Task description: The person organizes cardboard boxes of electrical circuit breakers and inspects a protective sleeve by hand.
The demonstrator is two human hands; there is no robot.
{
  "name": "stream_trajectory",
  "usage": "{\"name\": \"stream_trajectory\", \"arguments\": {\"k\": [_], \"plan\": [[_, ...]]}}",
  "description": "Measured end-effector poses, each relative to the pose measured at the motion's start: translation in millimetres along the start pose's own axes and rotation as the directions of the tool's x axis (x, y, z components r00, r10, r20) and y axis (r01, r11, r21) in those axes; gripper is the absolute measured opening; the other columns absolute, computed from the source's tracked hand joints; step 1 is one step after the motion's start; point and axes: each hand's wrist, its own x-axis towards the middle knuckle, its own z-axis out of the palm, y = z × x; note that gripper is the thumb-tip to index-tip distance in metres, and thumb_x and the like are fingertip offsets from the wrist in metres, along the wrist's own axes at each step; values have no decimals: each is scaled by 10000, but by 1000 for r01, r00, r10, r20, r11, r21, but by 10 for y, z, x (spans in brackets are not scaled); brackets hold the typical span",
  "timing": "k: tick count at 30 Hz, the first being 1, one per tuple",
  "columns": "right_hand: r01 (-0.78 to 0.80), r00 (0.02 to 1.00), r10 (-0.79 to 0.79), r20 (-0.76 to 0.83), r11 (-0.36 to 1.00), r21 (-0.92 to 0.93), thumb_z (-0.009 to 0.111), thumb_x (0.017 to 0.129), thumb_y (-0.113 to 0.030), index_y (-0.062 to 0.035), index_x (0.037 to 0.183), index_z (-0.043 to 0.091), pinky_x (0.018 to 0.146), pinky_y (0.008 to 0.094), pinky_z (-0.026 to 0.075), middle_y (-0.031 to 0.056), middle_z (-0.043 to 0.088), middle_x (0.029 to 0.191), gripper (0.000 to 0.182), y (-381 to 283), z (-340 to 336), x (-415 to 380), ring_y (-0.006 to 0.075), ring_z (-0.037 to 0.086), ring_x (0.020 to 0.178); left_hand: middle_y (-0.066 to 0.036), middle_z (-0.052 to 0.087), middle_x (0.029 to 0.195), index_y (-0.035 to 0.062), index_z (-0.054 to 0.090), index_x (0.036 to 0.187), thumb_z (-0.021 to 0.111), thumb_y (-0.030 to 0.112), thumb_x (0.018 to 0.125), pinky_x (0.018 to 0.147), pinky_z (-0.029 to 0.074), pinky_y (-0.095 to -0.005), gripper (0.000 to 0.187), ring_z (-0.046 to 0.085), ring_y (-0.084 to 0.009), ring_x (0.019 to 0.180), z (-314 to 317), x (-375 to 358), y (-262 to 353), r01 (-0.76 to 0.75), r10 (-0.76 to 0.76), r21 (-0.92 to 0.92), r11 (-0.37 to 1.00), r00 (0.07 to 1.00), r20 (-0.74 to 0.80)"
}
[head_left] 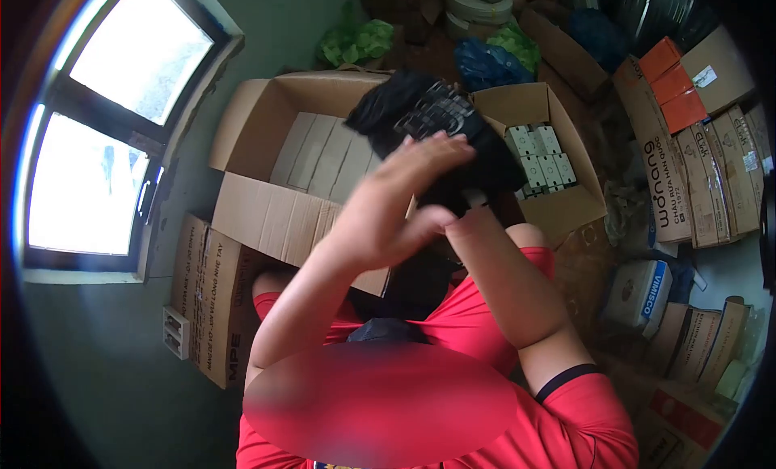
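Note:
A black bag-like item (485, 145) with a pale printed pattern hangs over the gap between two open cartons. My left hand (396, 194) lies across its near side, fingers stretched out and thumb apart, closing on nothing. At the black item's lower edge my right hand (471, 215) disappears from the wrist on; its fingers are hidden, so whether they grip cannot be told. Behind my left hand stands a large open carton (271, 218) with long pale boxes (311, 149) inside. A smaller open carton (570, 214) on the right holds several white boxes (541, 158).
Printed cartons (214, 307) lean at the left wall below a window (105, 129). More stacked cartons (711, 170) and a white VIMISCO package (638, 295) stand on the right. At the back are tape-like rolls (478, 2), a blue plastic bag (489, 65) and a green bag (356, 42).

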Motion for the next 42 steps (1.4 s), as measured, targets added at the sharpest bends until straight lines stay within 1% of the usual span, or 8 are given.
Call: {"name": "stream_trajectory", "arguments": {"k": [4, 8, 11, 14, 20, 31, 36, 42], "plan": [[92, 986, -124, -113, 962, -256, 312, 1089, -328, -45, 1508, 368, 1225, 513, 218, 133, 376, 1537, 509, -582, -28, 329, 303, 352, 1427, -54, 635, 902, -19, 614, 1007, 508, 118, 1038, 828, 478, -288, 176, 599, -114, 878, -31, 153, -542, 166, -298, -286, 944, 803, -517], [112, 969, -225, -103, 771, -627, 307, 1087, -308, -31, 1546, 327, 1273, 541, 161, 147, 316, 1622, 536, -989, -15, 425, 335, 293, 1495, -100, 692, 795, 49, 699, 1026, 629, 200, 919, 725, 528, -348, 198, 676, -199, 788, 187, 41, -2110, 669, -667, -7, 743, 741, 79], [-69, 967, -244, -74, 32, -997, 316, 1089, -319, -39, 1548, 325, 1273, 522, 181, 137, 321, 1621, 538, -1048, -39, 504, 317, 300, 1493, -143, 740, 1095, 108, 734, 1115, 740, 266, 843, 856, 570, -426, 315, 703, -331, 989, 640, -132, -2821, 315, -584, 544, 778, 681, 442], [-135, 987, -156, -48, -613, -778, 324, 1092, -331, -46, 1550, 324, 1273, 504, 202, 127, 326, 1620, 539, -1059, -32, 597, 299, 307, 1491, -128, 727, 1148, 91, 730, 1133, 784, 278, 810, 879, 579, -432, 377, 699, -315, 1046, 907, -134, -3094, 221, -777, 775, 591, 413, 475], [-111, 969, -246, -25, -342, -933, 336, 1090, -339, -43, 1540, 340, 1268, 494, 220, 130, 342, 1610, 538, -963, -289, 644, 298, 329, 1479, -103, 742, 1085, 84, 748, 1035, 817, 269, 784, 827, 598, -415, 319, 715, -286, 1042, 897, 16, -2888, 17, -756, 821, 571, 399, 518], [-44, 949, -311, 61, -320, -947, 373, 1070, -340, -61, 1497, 401, 1232, 460, 278, 133, 404, 1559, 510, -987, -333, 702, 283, 393, 1428, -88, 738, 1028, 123, 744, 1010, 803, 279, 757, 851, 536, -430, 303, 691, -286, 1035, 969, -68, -2887, -26, -692, 823, 567, 528, 493], [-4, 926, -331, 182, -492, -871, 390, 1061, -340, -69, 1477, 428, 1215, 445, 304, 133, 432, 1536, 498, -1055, -269, 721, 276, 422, 1404, -152, 708, 1081, 43, 682, 1042, 831, 353, 727, 936, 513, -467, 466, 668, -346, 1058, 447, 53, -2658, 191, -521, 560, 806, 679, 518], [-4, 968, -93, 232, -934, -357, 418, 1054, -317, -84, 1459, 468, 1192, 416, 353, 125, 494, 1498, 470, -1136, 77, 808, 248, 475, 1372, -168, 670, 964, 32, 544, 1095, 771, 211, 832, 781, 514, -413, 391, 673, -331, 868, -593, 352, -1611, 333, -370, 208, 920, 913, 174]]}}
